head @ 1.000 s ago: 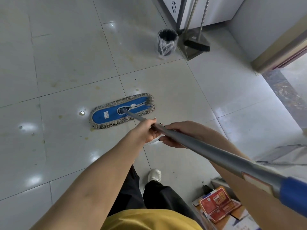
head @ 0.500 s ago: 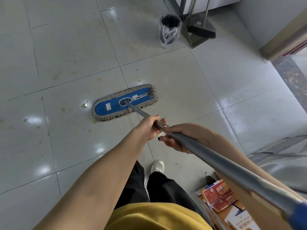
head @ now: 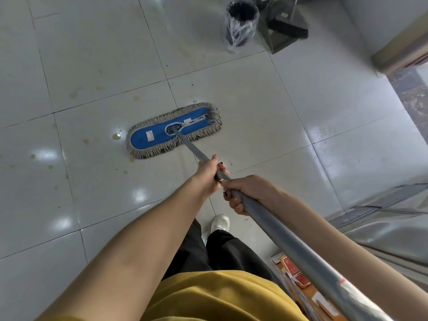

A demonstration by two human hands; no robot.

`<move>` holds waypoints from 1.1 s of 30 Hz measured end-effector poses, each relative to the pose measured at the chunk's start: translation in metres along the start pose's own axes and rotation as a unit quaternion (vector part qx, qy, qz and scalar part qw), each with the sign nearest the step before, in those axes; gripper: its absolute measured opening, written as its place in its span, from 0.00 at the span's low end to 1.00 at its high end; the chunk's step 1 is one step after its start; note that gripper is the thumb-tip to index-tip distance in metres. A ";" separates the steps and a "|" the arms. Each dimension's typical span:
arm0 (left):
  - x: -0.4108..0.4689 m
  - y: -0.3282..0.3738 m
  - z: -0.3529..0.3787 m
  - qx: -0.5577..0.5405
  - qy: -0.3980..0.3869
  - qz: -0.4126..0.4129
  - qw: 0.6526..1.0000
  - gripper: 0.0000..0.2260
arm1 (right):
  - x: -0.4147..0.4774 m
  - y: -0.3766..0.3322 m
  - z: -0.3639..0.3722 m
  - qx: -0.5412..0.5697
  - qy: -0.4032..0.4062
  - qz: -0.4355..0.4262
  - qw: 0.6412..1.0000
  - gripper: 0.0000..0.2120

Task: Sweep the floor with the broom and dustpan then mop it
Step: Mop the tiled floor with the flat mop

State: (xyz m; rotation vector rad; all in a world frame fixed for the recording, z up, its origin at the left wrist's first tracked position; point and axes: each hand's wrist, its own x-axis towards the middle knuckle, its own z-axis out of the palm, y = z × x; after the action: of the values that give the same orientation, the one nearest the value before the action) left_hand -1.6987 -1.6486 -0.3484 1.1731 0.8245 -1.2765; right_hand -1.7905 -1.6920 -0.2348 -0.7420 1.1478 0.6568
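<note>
A flat blue mop head with a grey fringe lies on the white tiled floor in front of me. Its grey handle runs back toward the lower right. My left hand grips the handle lower down, nearer the mop head. My right hand grips it just behind, the two hands almost touching. The broom and the grey dustpan stand together at the far wall. Yellowish stains spot the tiles left of the mop head.
A black bin lined with clear plastic stands beside the dustpan. A metal sink is at the right edge, with boxes and packets on the floor below it. A doorway threshold lies at the upper right. My white shoe is under my hands.
The mop head has slid a little away from me across the tile, toward the bin. Both hands have stayed on the handle and moved forward with it.
</note>
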 end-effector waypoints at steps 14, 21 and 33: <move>0.027 0.082 0.003 0.026 -0.004 0.021 0.999 0.12 | 0.031 -0.070 0.028 -0.004 0.035 -0.045 0.998 0.15; 0.061 0.167 0.017 0.018 -0.015 0.026 0.999 0.11 | 0.065 -0.151 0.046 0.012 0.040 -0.060 0.997 0.13; 0.143 0.384 0.052 0.017 -0.010 0.050 0.999 0.07 | 0.149 -0.366 0.098 0.053 0.018 -0.013 0.998 0.13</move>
State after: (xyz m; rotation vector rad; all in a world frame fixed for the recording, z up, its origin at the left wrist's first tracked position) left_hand -1.3078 -1.7739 -0.3972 1.2105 0.7230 -1.2223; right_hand -1.4080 -1.8197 -0.2899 -0.6811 1.1952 0.5581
